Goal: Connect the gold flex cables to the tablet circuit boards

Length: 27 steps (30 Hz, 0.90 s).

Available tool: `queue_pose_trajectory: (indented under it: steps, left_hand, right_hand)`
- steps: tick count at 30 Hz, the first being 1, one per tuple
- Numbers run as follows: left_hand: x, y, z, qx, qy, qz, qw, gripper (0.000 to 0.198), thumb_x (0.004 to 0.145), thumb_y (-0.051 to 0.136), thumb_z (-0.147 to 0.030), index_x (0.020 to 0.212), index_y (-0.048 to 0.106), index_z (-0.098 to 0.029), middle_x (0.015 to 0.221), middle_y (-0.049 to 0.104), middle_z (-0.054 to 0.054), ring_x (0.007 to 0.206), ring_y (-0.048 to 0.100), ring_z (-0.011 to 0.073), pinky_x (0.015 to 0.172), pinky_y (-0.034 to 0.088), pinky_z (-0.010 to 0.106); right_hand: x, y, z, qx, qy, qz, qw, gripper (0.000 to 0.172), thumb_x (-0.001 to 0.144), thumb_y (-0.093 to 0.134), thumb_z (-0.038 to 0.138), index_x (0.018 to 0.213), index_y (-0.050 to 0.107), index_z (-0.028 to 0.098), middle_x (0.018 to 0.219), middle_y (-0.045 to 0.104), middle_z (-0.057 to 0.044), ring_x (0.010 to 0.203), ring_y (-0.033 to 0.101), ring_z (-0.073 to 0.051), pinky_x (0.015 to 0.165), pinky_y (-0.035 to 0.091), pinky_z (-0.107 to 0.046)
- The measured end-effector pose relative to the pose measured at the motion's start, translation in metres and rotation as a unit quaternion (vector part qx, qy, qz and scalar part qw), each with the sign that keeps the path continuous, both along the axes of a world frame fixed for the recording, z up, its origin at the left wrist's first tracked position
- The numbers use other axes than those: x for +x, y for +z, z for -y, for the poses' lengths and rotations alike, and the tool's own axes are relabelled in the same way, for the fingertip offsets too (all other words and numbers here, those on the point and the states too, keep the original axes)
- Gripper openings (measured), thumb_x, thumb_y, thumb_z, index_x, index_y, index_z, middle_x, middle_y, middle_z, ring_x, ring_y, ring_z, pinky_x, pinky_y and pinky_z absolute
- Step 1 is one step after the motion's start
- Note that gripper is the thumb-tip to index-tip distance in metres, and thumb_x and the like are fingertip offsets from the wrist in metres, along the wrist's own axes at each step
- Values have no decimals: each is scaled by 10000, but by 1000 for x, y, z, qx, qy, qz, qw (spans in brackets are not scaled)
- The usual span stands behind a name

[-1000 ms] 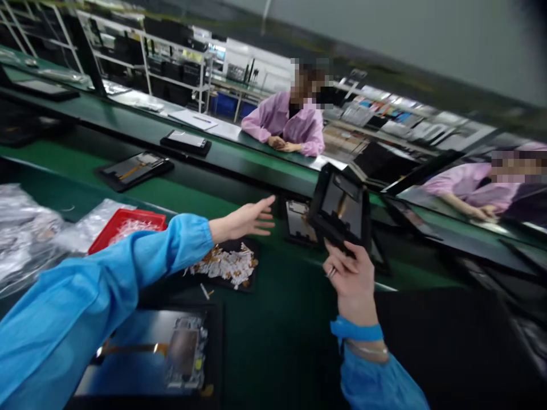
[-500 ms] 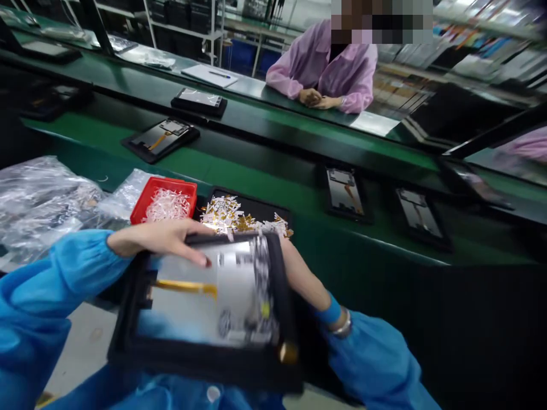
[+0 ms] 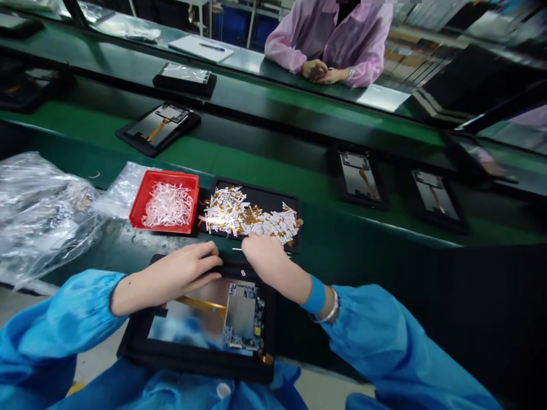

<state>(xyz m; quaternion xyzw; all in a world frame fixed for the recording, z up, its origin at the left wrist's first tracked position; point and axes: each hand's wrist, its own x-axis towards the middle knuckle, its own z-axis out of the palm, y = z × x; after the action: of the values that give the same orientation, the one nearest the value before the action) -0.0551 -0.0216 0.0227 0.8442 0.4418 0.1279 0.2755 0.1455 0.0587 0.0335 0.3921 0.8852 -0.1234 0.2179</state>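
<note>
At the green assembly line, head view, items as found:

1. L hand (image 3: 182,276): fingers pressed together, laid over top edge of black padded frame (image 3: 192,357); no clear pinch.
2. R hand (image 3: 265,257): fingers bunched, curled down on same edge, just below strip tray; cannot tell if pinching anything. Blue wristband (image 3: 316,296) and metal bangle (image 3: 330,307) on wrist.
3. Frame: rectangular, matte, holds glossy glass panel (image 3: 192,322) w/ exposed circuit board (image 3: 243,316) and gold flex ribbon (image 3: 203,302). Sits low, against blue smock (image 3: 222,393).

Change vs. 0.5 s before: frame was tilted up, now lower and flatter; both hands now at its top edge, R hand no longer behind it.

4. Black strip tray (image 3: 256,196): heaped w/ white-and-gold film strips (image 3: 250,216), just above hands.
5. Red plastic tray (image 3: 164,177): rectangular, holds curled white strips (image 3: 167,206).
6. Clear crumpled plastic bags (image 3: 38,216), far L of trays.
7. Green conveyor belt (image 3: 273,213): 3 panels in black frames (image 3: 356,176) in view, approx. in a row.
8. Co-worker in pink smock (image 3: 329,40) across the line, hands clasped (image 3: 320,71) on bench edge.
</note>
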Motion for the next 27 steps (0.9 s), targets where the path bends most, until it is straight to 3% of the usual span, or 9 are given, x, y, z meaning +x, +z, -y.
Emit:
queue_pose_trajectory:
  steps: [3, 6, 9, 11, 14, 17, 20, 23, 27]
  left_hand:
    - [-3, 3, -4, 48, 22, 12, 999, 324, 1031, 393, -319, 1045, 672, -155, 1039, 595, 105, 914, 586, 203, 821, 489, 340]
    - [1, 3, -14, 62, 36, 47, 996, 294, 1024, 409, -281, 1007, 672, -150, 970, 590, 81, 834, 569, 165, 760, 479, 300]
    - [17, 3, -26, 47, 32, 111, 992, 210, 994, 511, -290, 1071, 654, -157, 974, 612, 58, 859, 592, 152, 771, 486, 274]
    - [30, 5, -33, 27, 20, 166, 986, 193, 957, 596, -320, 1056, 652, -164, 961, 631, 33, 862, 606, 131, 780, 491, 245]
    - [46, 11, -40, -5, 18, 236, 971, 145, 944, 621, -299, 905, 666, -168, 867, 635, -3, 812, 594, 100, 770, 472, 217]
    - [54, 17, -40, -44, 30, 273, 961, 159, 944, 618, -269, 830, 668, -170, 803, 623, -19, 775, 570, 93, 755, 439, 219]
    - [57, 20, -36, -97, 43, 290, 951, 183, 934, 623, -278, 792, 652, -167, 754, 592, -31, 741, 542, 90, 725, 416, 216]
    - [59, 20, -31, -158, 60, 294, 941, 218, 931, 595, -281, 754, 601, -155, 742, 560, -33, 712, 513, 84, 675, 397, 203]
    - [61, 17, -29, -262, 43, 277, 924, 223, 927, 567, -309, 770, 597, -153, 700, 569, -37, 643, 504, 74, 591, 388, 180]
  right_hand:
    - [1, -1, -10, -37, -29, -71, 996, 40, 821, 700, 130, 840, 678, 104, 934, 705, -112, 938, 683, -211, 833, 519, -326]
    - [14, 6, -18, -74, -58, -164, 982, 100, 747, 701, 62, 707, 638, 130, 794, 685, -81, 851, 676, -196, 765, 494, -276]
    - [31, 14, -12, -100, -107, -270, 952, 61, 840, 627, 148, 782, 609, 151, 697, 619, 1, 649, 609, -104, 612, 460, -206]
    - [39, 13, 0, -141, -183, -405, 885, 125, 905, 560, 259, 832, 584, 160, 595, 526, 54, 446, 483, -59, 448, 373, -181]
    - [45, 4, 21, -187, -280, -577, 744, 225, 901, 556, 391, 828, 553, 179, 520, 412, 103, 314, 312, -28, 337, 255, -183]
    - [47, -7, 36, -178, -312, -639, 681, 200, 872, 634, 375, 894, 584, 183, 656, 525, 69, 366, 387, -10, 368, 326, -166]
    - [49, -15, 46, -228, -305, -696, 608, 213, 809, 753, 298, 967, 648, 201, 881, 628, 21, 412, 496, -5, 393, 402, -162]
    - [50, -19, 54, -242, -269, -724, 587, 130, 806, 771, 234, 921, 711, 218, 937, 628, 18, 419, 562, -17, 394, 446, -162]
    - [53, -20, 61, -168, -222, -737, 616, 153, 798, 764, 122, 877, 773, 252, 876, 612, 29, 453, 616, -40, 412, 504, -161]
